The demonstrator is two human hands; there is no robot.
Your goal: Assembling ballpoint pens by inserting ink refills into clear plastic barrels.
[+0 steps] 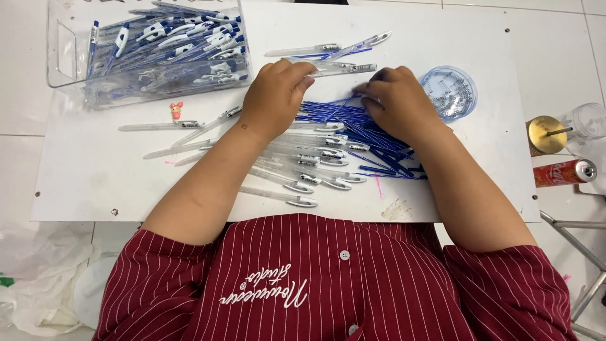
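Note:
My left hand (274, 95) is closed around a clear pen barrel (344, 68) that sticks out to the right, just above a heap of blue ink refills (363, 136). My right hand (398, 101) rests on that heap with its fingertips pinching at a refill near the barrel's tip; whether it grips one is not clear. Several clear pen barrels (309, 167) lie in a row under my left forearm on the white board (95, 183).
A clear plastic box (148, 53) of assembled blue-and-white pens stands at the top left. A round blue lidded tub (449, 91) sits right of my right hand. A red can (565, 172), a gold lid (546, 134) and a clear cup (587, 121) are at the right edge. A small pink figure (176, 110) lies nearby.

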